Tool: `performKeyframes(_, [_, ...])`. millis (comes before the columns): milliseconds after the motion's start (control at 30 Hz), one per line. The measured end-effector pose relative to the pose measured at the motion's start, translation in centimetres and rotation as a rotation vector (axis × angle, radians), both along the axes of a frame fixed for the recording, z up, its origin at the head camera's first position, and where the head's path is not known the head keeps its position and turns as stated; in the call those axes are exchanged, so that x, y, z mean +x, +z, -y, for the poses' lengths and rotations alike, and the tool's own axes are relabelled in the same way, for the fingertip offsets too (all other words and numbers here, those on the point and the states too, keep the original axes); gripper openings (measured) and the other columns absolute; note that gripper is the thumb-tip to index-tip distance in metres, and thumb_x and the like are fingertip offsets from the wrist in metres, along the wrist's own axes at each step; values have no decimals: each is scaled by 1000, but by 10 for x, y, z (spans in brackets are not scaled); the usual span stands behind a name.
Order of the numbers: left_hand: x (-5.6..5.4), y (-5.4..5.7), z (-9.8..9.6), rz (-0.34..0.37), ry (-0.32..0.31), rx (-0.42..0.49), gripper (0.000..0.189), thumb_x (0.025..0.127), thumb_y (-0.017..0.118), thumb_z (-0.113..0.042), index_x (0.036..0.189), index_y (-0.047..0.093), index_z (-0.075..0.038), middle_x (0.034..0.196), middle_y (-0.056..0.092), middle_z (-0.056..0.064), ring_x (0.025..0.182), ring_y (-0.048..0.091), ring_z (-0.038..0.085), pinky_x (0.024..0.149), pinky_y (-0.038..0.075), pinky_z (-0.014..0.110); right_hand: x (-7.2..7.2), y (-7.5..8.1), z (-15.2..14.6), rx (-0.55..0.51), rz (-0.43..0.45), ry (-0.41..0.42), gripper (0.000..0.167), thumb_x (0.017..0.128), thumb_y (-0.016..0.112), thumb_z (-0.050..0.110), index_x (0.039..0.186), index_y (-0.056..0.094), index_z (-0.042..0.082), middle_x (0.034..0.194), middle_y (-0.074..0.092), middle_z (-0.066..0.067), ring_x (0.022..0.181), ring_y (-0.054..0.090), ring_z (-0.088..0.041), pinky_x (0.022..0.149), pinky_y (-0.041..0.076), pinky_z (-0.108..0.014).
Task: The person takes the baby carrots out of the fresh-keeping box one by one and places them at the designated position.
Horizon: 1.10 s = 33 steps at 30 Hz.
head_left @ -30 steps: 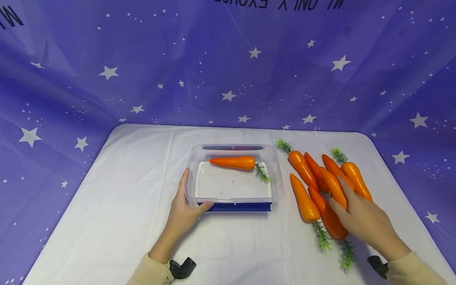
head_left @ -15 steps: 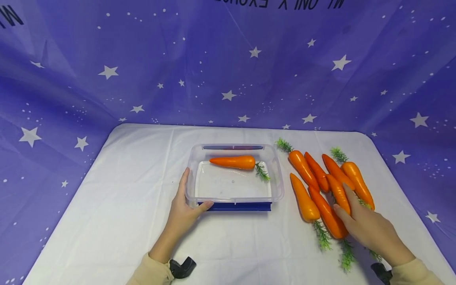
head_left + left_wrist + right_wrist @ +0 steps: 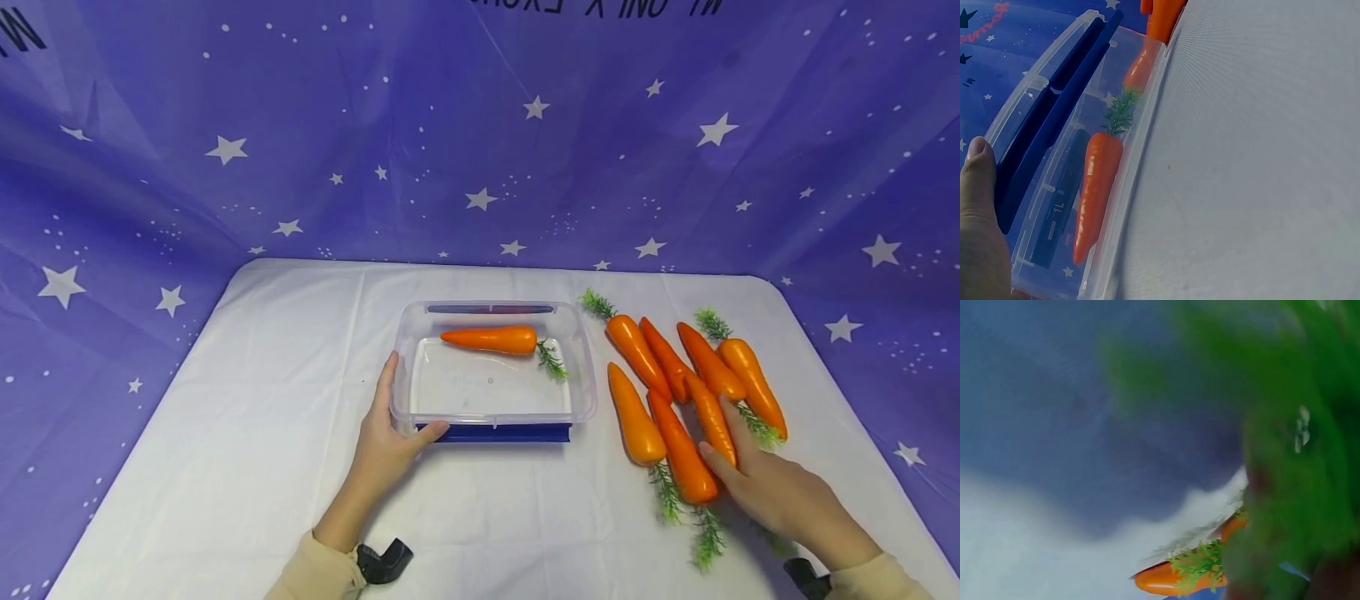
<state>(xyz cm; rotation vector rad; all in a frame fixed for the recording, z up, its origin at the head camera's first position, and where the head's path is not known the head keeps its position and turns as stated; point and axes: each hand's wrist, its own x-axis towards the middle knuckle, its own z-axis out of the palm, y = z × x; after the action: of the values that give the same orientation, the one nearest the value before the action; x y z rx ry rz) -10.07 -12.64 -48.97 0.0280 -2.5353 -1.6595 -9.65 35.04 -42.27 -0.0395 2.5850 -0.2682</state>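
Observation:
My left hand (image 3: 386,454) grips the near left corner of a clear plastic food container (image 3: 491,419), its thumb (image 3: 979,181) on the front side by the blue latch flap (image 3: 495,433). Inside lies one orange carrot (image 3: 495,340) with a green top, which shows through the wall in the left wrist view. On the right, my right hand (image 3: 780,492) pinches another carrot (image 3: 708,408) between thumb and fingers, its narrow end pointing away from me. Blurred green leaves (image 3: 1297,462) fill much of the right wrist view and hide the fingers.
Several more carrots with leafy tops, among them one front carrot (image 3: 637,417) and one far right carrot (image 3: 750,387), lie close around the right hand on the white tablecloth (image 3: 262,417). Behind the table hangs a purple star-patterned cloth (image 3: 420,125).
My right hand has drawn the pinched carrot toward me and slightly right. The two front carrots beside it have shifted a little left. The left hand and container stay in place.

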Motion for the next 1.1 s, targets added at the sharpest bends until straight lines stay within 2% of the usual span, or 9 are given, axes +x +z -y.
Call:
performKeyframes(333, [-1, -1, 1, 6, 3, -1, 115, 73, 88, -37, 156, 9, -46, 166, 21, 1, 151, 25, 30, 120, 25, 58, 0, -10, 6, -20, 99, 14, 88, 99, 19, 70, 150, -33, 22, 110, 69, -29, 82, 69, -34, 59, 50, -49])
performKeyframes(433, [-1, -1, 0, 13, 2, 4, 115, 73, 88, -38, 156, 9, -47, 166, 21, 1, 151, 25, 30, 120, 25, 57, 0, -13, 6, -28, 101, 14, 85, 100, 19, 69, 150, -34, 25, 109, 69, -28, 82, 69, -34, 60, 50, -51])
performKeyframes(500, [0, -1, 0, 14, 2, 3, 114, 73, 88, -38, 156, 9, -48, 166, 21, 1, 151, 25, 29, 120, 25, 57, 0, -15, 6, -22, 93, 18, 84, 100, 19, 69, 150, -33, 25, 105, 71, -24, 82, 70, -33, 59, 51, -51])
performKeyframes(567, [0, 0, 0, 12, 4, 2, 114, 73, 88, -38, 156, 9, -48, 166, 22, 1, 150, 25, 30, 120, 25, 57, 0, -16, 7, -6, 90, 24, 84, 100, 18, 69, 151, -32, 25, 91, 72, -16, 76, 69, -30, 57, 50, -48])
performKeyframes(633, [0, 0, 0, 11, 5, 0, 114, 73, 88, -38, 156, 9, -48, 166, 22, 1, 150, 26, 30, 120, 25, 57, -1, -14, 8, 30, 72, 43, 84, 99, 16, 70, 152, -29, 23, 89, 72, -16, 76, 69, -32, 55, 49, -47])
performKeyframes(733, [0, 0, 0, 10, 5, -1, 115, 73, 88, -38, 156, 9, -48, 166, 22, 1, 150, 26, 30, 120, 25, 58, -4, -6, 10, 88, 21, 71, 81, 100, 12, 68, 155, -23, 20, 101, 71, -27, 77, 69, -37, 51, 47, -45])
performKeyframes(833, [0, 0, 1, 10, 6, -3, 114, 74, 88, -38, 156, 8, -48, 166, 22, 2, 150, 25, 30, 120, 25, 58, -11, 10, 14, 97, -71, 63, 79, 101, 13, 66, 158, -15, 19, 112, 68, -31, 80, 68, -43, 48, 47, -46])
performKeyframes(967, [0, 0, 1, 6, 5, 1, 114, 74, 87, -38, 156, 9, -48, 166, 22, 1, 150, 25, 30, 120, 25, 58, -26, 31, 26, 24, -239, 31, 80, 100, 25, 67, 161, -3, 24, 101, 70, -26, 77, 67, -42, 46, 45, -45])
performKeyframes(1100, [0, 0, 1, -2, 1, 6, 114, 74, 88, -37, 156, 9, -48, 165, 22, 1, 150, 26, 29, 120, 25, 57, -43, 47, 45, -49, -413, 66, 82, 97, 39, 67, 161, 16, 22, 124, 63, -28, 97, 64, -45, 54, 51, -53])
